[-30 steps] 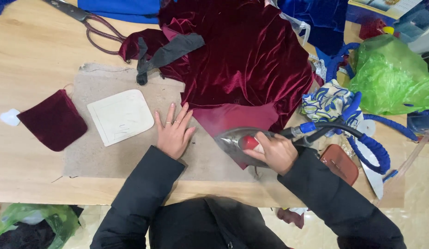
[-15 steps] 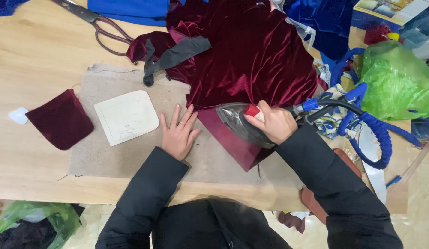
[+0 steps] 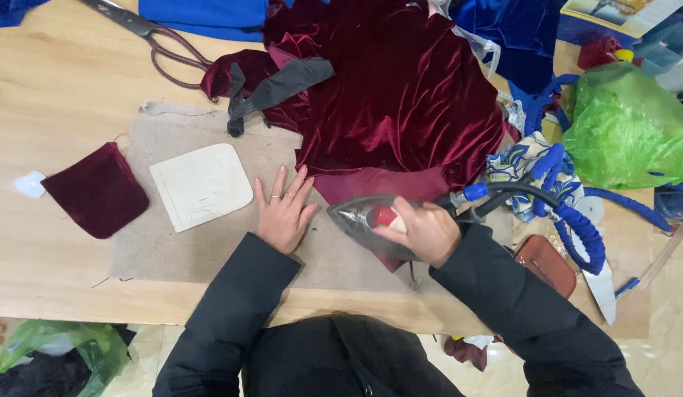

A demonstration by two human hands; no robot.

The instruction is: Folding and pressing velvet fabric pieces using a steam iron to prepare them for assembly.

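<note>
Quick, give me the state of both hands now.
Left hand: open, flat on the mat.
Right hand: closed, holding the iron.

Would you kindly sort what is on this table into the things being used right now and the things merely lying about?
In use:
right hand gripping the iron
dark red velvet piece under the iron
left hand flat on the grey pressing mat

Lying about:
scissors
small velvet pouch
white template
green plastic bag
</note>
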